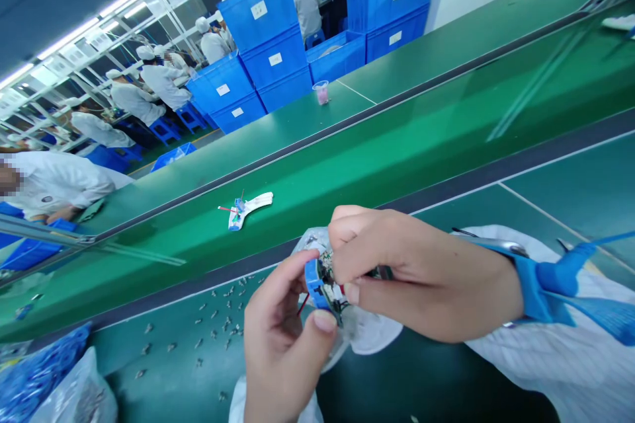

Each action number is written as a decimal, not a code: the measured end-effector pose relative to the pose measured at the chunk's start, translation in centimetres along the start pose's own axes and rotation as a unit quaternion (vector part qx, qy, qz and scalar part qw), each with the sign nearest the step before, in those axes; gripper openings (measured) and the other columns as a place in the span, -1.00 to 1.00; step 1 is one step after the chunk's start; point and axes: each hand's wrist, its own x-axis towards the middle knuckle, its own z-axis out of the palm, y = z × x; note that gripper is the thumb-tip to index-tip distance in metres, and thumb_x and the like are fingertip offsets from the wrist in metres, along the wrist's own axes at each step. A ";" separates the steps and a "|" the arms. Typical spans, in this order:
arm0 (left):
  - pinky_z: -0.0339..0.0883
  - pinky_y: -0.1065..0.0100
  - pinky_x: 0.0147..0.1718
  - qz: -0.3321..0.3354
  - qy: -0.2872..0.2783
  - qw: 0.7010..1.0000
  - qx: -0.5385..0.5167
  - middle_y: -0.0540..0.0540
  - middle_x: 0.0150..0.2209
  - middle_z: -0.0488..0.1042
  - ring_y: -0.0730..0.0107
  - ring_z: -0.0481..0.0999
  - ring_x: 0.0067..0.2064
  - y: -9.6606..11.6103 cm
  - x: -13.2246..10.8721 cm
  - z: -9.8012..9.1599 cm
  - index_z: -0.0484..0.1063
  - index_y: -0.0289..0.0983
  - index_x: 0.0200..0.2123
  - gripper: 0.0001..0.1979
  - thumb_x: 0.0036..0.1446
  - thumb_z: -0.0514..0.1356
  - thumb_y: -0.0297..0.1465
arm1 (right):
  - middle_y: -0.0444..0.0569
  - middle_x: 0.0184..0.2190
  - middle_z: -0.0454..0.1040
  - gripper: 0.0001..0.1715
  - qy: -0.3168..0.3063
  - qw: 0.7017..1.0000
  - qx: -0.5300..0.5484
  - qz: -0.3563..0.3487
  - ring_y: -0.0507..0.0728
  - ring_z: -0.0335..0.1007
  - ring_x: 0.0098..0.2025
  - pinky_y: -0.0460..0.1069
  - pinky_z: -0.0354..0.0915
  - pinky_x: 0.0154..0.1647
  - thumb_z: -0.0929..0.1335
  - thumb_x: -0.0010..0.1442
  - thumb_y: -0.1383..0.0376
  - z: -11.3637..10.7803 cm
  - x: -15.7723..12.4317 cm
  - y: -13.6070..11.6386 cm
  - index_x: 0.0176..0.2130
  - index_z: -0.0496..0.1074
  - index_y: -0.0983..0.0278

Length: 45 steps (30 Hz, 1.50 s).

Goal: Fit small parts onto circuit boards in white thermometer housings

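A worker's left hand [285, 337] and right hand [411, 271] close around a small electronic unit [322, 284] above a green bench mat [446, 370] on an assembly line. The left hand grips the unit's blue band [313, 284] from below, between thumb and curled fingers. The right hand comes in from the side, thumb and forefinger pressed in at the exposed circuit board [326, 263]. Both hands are clenched on the unit, neither released, and the unit sits between them. The fingers hide much of the board, so exactly what they are working on cannot be told.

A red wire [302, 304] runs out beneath the unit, and a white plastic casing [370, 334] sits just under the hands, partly hidden by them. Just left of the hands, small metal parts [223, 324] lie scattered across the mat. Lower left of them, a plastic bag [79, 390] lies beside a heap of blue items [34, 377].

Beyond the hands, a white curved part [253, 206] with a blue piece and thin wires lies on a green conveyor belt [347, 172]. Farther off, a clear cup [321, 92] stands near stacked blue crates [262, 20], and co-workers in white smocks [159, 79] stand at their stations.
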 end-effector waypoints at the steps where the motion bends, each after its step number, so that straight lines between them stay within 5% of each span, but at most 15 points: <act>1: 0.45 0.53 -0.24 0.001 -0.009 1.000 0.006 0.00 -0.22 0.61 0.39 0.58 -0.24 0.0 0.0 -0.1 0.53 -0.06 -0.06 -0.67 0.06 0.32 -0.25 | -0.13 -0.60 0.26 -0.73 -0.004 1.000 0.002 -0.004 0.00 0.12 -0.43 -0.07 0.06 -0.33 0.22 0.09 0.49 -0.1 0.0 0.0 -0.60 0.26 0.33; 11: 0.46 0.49 -0.27 0.015 -0.054 0.997 0.062 0.00 -0.20 0.58 0.39 0.56 -0.27 0.1 -0.1 -0.7 0.51 -0.02 -0.04 -0.67 0.09 0.31 -0.31 | -0.17 -0.69 0.16 -0.64 -0.068 0.997 -0.022 0.000 -0.02 -0.07 -0.54 -0.04 0.02 -0.34 0.17 0.08 0.47 -0.4 0.1 -0.2 -0.65 -0.05 0.30; 20: 0.40 0.57 -0.38 0.010 -0.034 0.993 0.113 0.02 -0.32 0.57 0.49 0.47 -0.41 1.1 0.0 -0.2 0.55 -0.04 -0.12 -0.69 0.00 0.35 -0.31 | -0.15 -0.67 0.18 -0.69 -0.043 0.995 -0.088 -0.018 -0.01 -0.02 -0.53 0.00 -0.05 -0.38 0.17 0.08 0.47 -0.1 -0.5 -0.6 -0.65 0.06 0.31; 32: 0.44 0.52 -0.40 -0.027 -0.046 0.998 0.036 -0.01 -0.35 0.57 0.46 0.50 -0.43 0.9 0.0 0.1 0.53 -0.05 -0.10 -0.70 0.03 0.34 -0.30 | -0.14 -0.66 0.09 -0.71 -0.011 0.990 -0.144 -0.005 0.01 -0.12 -0.52 0.01 -0.12 -0.40 0.19 0.07 0.47 0.1 -1.0 -0.6 -0.64 0.13 0.33; 45: 0.38 0.48 -0.44 0.006 -0.026 0.987 0.156 0.02 -0.34 0.50 0.43 0.43 -0.42 1.4 -0.2 0.5 0.51 -0.01 -0.11 -0.71 0.05 0.29 -0.37 | -0.16 -0.64 0.07 -0.69 -0.023 0.993 -0.114 -0.009 0.00 -0.09 -0.51 0.02 -0.10 -0.38 0.18 0.10 0.48 0.4 -0.8 -0.6 -0.63 0.05 0.32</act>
